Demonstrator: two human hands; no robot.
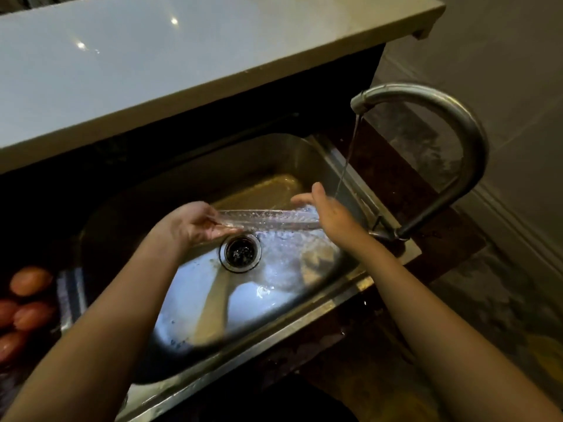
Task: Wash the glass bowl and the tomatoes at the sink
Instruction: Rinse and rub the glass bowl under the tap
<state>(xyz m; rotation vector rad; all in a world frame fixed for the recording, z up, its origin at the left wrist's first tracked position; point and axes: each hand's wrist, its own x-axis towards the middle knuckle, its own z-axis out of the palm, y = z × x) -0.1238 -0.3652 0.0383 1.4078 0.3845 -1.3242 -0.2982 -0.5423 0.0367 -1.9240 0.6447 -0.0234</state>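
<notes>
A clear glass bowl (pixel 268 219) hangs over the steel sink (pixel 213 293), tilted so I see it nearly edge-on, just above the drain (pixel 240 252). My left hand (pixel 195 222) grips its left rim. My right hand (pixel 327 213) holds the right rim, fingers spread along the glass. A thin stream of water falls from the curved faucet (pixel 451 126) onto the right hand's side of the bowl. Several red tomatoes (pixel 26 303) lie at the far left edge, beside the sink.
A pale countertop ledge (pixel 152 65) overhangs the sink's far side. Dark wet counter surrounds the faucet base (pixel 393 233). A striped cloth (pixel 71 295) lies between the tomatoes and the sink rim. Something yellow (pixel 545 357) sits at the right edge.
</notes>
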